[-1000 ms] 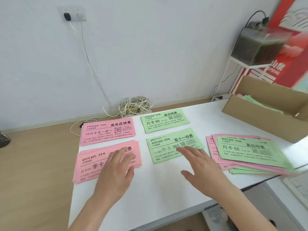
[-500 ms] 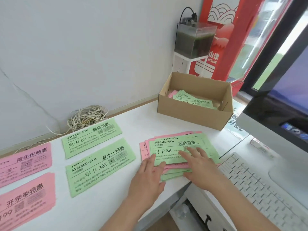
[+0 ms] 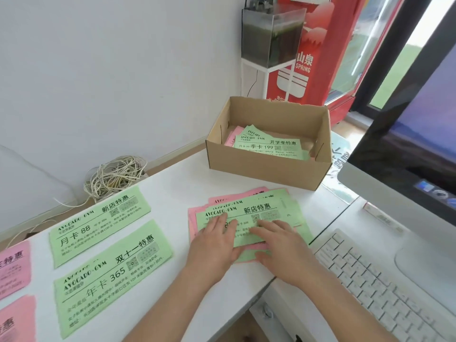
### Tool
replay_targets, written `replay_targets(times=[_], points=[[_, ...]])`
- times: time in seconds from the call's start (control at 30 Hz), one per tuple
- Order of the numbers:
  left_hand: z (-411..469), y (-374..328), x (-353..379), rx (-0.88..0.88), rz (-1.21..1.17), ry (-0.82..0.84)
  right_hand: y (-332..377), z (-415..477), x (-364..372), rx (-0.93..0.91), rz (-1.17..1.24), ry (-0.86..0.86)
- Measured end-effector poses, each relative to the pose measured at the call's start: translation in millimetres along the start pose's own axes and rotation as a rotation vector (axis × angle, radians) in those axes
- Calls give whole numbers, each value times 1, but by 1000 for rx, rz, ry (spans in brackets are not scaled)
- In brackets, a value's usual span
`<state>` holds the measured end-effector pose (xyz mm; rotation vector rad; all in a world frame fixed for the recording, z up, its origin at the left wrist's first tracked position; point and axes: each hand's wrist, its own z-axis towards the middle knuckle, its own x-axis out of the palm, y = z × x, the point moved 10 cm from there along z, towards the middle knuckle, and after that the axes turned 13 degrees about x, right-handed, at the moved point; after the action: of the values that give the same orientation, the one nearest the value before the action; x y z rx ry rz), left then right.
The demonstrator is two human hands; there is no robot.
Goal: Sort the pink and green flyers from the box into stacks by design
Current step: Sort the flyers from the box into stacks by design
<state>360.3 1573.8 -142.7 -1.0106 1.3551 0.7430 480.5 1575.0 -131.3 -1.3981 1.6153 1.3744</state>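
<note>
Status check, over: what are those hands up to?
Left hand and right hand flat on mixed pile. Green flyer on top. More in box. Keyboard nearby, not blocking.

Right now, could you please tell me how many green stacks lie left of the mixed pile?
2: the 88 stack farther back, the 365 stack nearer, both left of the mixed pile. More may lie off-frame.

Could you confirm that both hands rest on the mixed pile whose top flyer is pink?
Not quite: the head view shows the top flyer is green, not pink. The left hand and right hand do rest on that mixed pile.
</note>
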Motion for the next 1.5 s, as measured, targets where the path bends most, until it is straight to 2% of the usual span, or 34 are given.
replay_targets(times=[0.03, 0.1, 0.2, 0.3, 0.37, 0.5, 0.57, 0.73, 0.9, 0.97, 1.03, 1.13, 1.4, 1.5], points=[[3, 1, 3, 4, 3, 27, -4, 1, -6, 5, 115, 2], [4, 1, 1, 56, -38, -31, -21, 4, -24, 65, 306, -47], [1, 10, -6, 67, -168, -63, -56, 8, -47, 263, 436, -120], [0, 23, -21, -27, -270, -111, -71, 12, -47, 359, 529, -65], [-3, 33, -29, -121, -306, -182, -71, 16, -44, 355, 442, -35], [-22, 60, -29, -400, -523, -382, -65, 22, -36, 315, 65, -47], [-25, 60, -25, -440, -587, -388, -63, 24, -33, 303, 15, -64], [-22, 55, -24, -409, -573, -370, -70, 30, -38, 387, 62, -111], [-18, 33, -40, -178, -561, -443, -75, 30, -52, 419, 165, -221], [-16, 24, -46, -46, -312, -477, -78, 30, -60, 421, 255, -285], [-11, 18, -39, 18, -101, -412, -85, 30, -62, 441, 379, -313], [-8, 12, -31, 82, -51, -367, -94, 30, -61, 480, 517, -303], [-4, 8, -31, 28, 33, -298, -95, 34, -62, 487, 659, -305], [-6, 9, -34, 29, -17, -354, -93, 36, -61, 483, 716, -312]])
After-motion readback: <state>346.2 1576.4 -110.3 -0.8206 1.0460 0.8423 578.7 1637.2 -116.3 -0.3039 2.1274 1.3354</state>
